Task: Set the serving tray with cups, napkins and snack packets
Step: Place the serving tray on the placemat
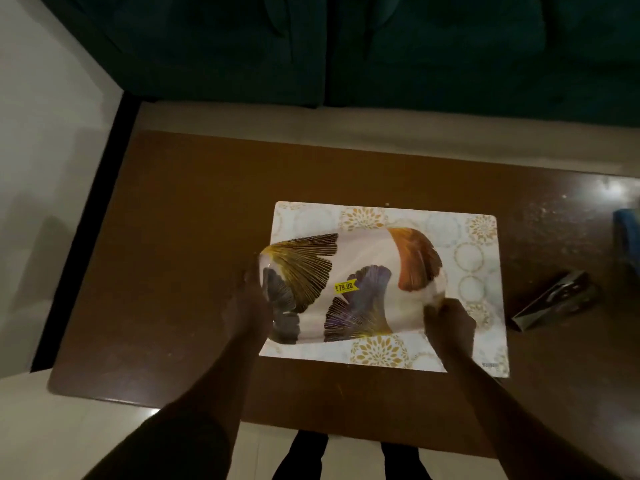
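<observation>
Tray: serving tray (349, 282), white with leaf prints and a yellow price sticker (345, 286), held over the placemat (478, 237) on the brown table (194, 237).
Left hand: left hand (251, 306) grips the tray's left edge.
Right hand: right hand (448, 322) is closed on the tray's right near corner.
Other items: a dark shiny packet (557, 304) lies right of the placemat, apart from it.
Beyond the table: a dark green sofa (346, 46).

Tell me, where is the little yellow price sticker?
In the head view, the yellow price sticker sits near the middle of the white leaf-patterned tray, between the left hand and right hand gripping its ends.
</observation>
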Demonstrator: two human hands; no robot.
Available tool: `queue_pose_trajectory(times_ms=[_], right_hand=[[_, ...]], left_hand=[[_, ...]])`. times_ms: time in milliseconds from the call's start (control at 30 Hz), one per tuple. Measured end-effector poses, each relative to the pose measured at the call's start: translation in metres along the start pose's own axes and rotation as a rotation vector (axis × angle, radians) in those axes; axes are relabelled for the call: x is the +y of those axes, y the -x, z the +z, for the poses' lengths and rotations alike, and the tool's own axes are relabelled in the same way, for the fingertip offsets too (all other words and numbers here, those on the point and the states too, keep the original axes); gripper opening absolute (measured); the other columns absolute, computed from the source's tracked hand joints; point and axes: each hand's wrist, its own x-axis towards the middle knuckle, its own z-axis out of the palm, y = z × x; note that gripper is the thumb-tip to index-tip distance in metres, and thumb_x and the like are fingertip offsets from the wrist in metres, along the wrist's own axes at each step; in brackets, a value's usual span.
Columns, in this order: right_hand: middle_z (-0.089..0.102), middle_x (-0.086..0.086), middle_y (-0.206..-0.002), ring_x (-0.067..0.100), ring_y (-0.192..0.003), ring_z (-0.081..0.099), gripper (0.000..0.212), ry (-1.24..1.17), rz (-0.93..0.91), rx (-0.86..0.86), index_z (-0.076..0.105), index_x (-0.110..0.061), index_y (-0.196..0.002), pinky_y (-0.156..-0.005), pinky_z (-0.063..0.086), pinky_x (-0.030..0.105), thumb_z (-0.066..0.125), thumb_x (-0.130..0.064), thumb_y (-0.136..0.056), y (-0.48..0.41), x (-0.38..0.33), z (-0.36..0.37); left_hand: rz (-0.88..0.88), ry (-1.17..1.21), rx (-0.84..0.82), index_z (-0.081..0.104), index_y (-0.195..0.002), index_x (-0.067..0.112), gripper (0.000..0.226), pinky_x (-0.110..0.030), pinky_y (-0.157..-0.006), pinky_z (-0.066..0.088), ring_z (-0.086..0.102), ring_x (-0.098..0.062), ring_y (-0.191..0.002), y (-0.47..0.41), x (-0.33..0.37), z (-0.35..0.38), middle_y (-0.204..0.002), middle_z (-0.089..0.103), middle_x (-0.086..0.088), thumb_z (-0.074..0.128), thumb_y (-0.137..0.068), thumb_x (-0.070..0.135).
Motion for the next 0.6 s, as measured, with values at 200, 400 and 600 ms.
queue_pose_trajectory(times_ms=[200,400,600], right_hand=[[0.069,0.023,-0.104,0.040,-0.094,0.065,0.031,-0.029,0.102,0.063,0.060,0.000,-0.110,-0.087,0.053,0.044,0.046,-0.024,-0.096,-0.002,0.038,-0.019],[0.062,0.023,-0.117,0.037,-0.106,0.059,0.036,-0.002,-0.032,0.129,0.058,0.000,-0.116,-0.089,0.048,0.043,0.055,-0.028,-0.094,0.007,0.039,-0.026],[0.058,0.017,-0.113,0.024,-0.093,0.056,0.031,-0.008,-0.313,0.333,0.053,-0.003,-0.113,-0.071,0.044,0.029,0.062,-0.021,-0.090,0.002,0.039,-0.064]], left_hand=[[0.147,-0.198,-0.134,0.031,-0.147,0.031,0.048,-0.038,-0.070,0.048,0.062,-0.034,-0.103,-0.006,0.043,0.019,-0.121,0.060,-0.015,0.042,-0.100,0.029],[0.103,-0.230,-0.130,0.031,-0.147,0.026,0.054,-0.046,-0.083,0.049,0.056,-0.038,-0.116,-0.008,0.040,0.023,-0.133,0.054,-0.019,0.048,-0.096,0.035],[0.189,-0.223,-0.028,0.034,-0.145,0.021,0.066,-0.054,-0.096,0.042,0.037,-0.038,-0.132,-0.002,0.080,0.011,-0.148,0.036,-0.015,0.062,-0.086,0.031]])
